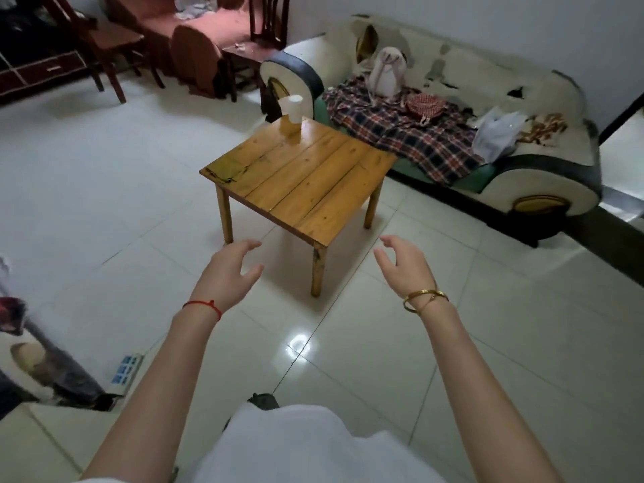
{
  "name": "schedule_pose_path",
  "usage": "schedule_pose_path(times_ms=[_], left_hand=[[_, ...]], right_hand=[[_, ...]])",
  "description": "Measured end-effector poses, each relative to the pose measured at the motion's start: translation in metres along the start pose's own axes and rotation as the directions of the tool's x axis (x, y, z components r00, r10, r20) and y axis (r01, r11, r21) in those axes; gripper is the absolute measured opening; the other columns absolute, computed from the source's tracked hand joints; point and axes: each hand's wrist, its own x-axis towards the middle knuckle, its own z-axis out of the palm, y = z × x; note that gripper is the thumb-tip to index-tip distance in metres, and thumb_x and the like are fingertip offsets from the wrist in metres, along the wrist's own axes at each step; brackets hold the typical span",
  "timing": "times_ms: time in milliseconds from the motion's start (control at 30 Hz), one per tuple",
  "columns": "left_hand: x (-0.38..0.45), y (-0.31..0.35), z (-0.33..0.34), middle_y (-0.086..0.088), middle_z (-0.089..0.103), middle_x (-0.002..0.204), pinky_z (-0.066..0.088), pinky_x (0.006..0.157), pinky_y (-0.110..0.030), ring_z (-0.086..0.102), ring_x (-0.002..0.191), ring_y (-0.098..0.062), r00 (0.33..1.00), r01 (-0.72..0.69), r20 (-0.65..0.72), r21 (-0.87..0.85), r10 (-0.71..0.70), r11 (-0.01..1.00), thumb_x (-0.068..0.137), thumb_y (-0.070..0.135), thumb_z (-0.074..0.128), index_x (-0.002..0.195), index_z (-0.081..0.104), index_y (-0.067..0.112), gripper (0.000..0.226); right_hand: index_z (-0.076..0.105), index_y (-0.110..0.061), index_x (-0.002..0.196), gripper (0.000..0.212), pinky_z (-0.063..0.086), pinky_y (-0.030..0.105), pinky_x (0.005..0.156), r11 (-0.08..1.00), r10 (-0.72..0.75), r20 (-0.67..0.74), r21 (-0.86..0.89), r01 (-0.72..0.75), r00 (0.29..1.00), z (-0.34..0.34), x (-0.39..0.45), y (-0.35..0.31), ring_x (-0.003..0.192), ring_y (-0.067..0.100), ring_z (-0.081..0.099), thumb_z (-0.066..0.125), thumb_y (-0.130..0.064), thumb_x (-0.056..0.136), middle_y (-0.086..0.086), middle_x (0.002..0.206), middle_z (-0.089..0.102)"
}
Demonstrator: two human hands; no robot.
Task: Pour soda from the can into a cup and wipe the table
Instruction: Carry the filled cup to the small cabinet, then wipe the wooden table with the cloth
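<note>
Both hands, left hand [232, 270] and right hand [404, 264], reach loosely open and empty; the cup [292, 109] stands well beyond the fingertips, so stepping closer seems wise.

No text, label, brand, number or sign can be read anywhere in the view. The cup [294, 109] on the table [306, 183] is seen as plain white, with no print made out.
</note>
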Motion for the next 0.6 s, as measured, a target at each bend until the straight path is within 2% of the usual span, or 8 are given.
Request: schedule_pose_path(times_ms=[333,600], left_hand=[[0.11,0.056,0.059,-0.006,0.056,0.139,0.04,0.106,-0.037,0.051,0.128,-0.023,0.989,-0.102,0.112,0.072,0.094,0.992,0.095,0.022,0.06,0.138,0.051,0.013,0.045],[0.229,0.094,0.105,-0.005,0.055,0.139,0.04,0.106,-0.035,0.05,0.129,-0.022,0.98,-0.135,0.158,0.105,0.118,0.985,0.095,0.025,0.06,0.138,0.051,0.013,0.046]], right_hand=[[0.053,-0.012,0.134,0.041,0.039,0.032,0.104,0.992,0.12,-0.021,0.03,-0.119,0.993,-0.018,0.068,0.082,0.124,0.021,0.052,0.046,-0.034,0.099,0.006,0.132,0.058],[0.053,-0.013,0.135,0.042,0.039,0.032,0.105,0.989,0.148,-0.009,0.015,-0.148,0.989,-0.043,0.18,0.132,0.126,0.02,0.051,0.046,-0.035,0.099,0.005,0.133,0.058]])
